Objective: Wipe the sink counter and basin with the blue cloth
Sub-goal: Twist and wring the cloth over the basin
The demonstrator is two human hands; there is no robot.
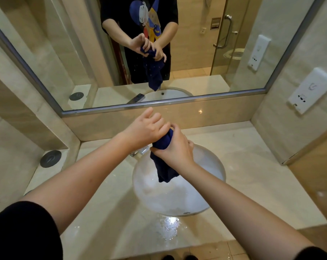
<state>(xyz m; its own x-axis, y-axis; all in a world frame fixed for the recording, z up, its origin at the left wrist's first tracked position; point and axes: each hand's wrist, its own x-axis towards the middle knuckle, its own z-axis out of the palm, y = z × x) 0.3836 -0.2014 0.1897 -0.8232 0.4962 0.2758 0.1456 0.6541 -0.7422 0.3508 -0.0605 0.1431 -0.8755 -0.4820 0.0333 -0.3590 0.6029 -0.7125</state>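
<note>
Far left, at 9 o'clock from the basin: a round black cap [50, 158] is set in the marble tabletop [252, 175]. It plays no part here.

Left hand [145, 128]: fingers are clenched round the upper end of the blue cloth [163, 142], with one finger sticking up free. The chrome faucet [141, 152] sits just under that wrist, at the basin's 11 o'clock.

The cloth is bunched into a thick rope between the two hands, above the basin's 12 o'clock edge. Its loose tail hangs down over the bowl, clear of the tabletop.

Right hand [175, 149]: fingers are wrapped tight round the cloth just below the left hand, and the two hands touch. The mirror [65, 53] shows drops falling from the tail.

Judgement: the step is wringing out.
- Twist the hands in opposite directions.
- Hold the whole cloth over the white basin [211, 166] so the runoff lands in the bowl.
- Then shift the grip down to the tail, which looks unsqueezed.

A puddle [170, 228] lies on the tabletop at the basin's 6 o'clock. A sodden cloth would likely only smear it.

Far right, at 2 o'clock: a white wall panel [312, 91], well apart from the work.
</note>
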